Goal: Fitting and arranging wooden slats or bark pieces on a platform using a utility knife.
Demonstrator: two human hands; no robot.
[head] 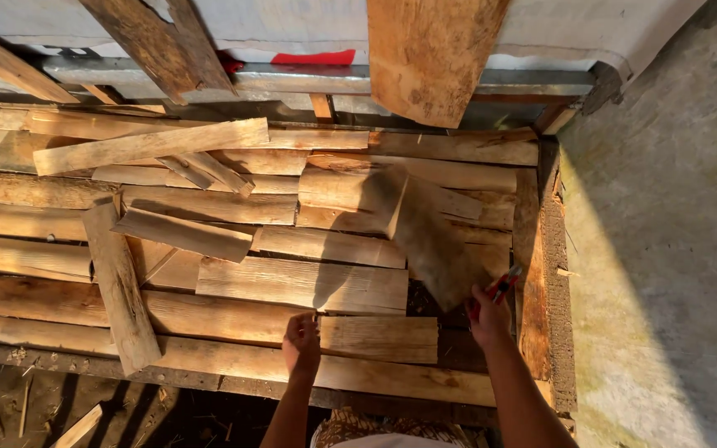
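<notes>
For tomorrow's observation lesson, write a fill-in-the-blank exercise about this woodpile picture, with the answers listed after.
1. The right hand holds a small tool with ____ handles.
2. The left hand rests on a pale wooden ____.
3. The stacked offcuts are made of ____.
4. To the right of the stack lies a ____ floor.

Answers: red; plank; wood; concrete
</notes>
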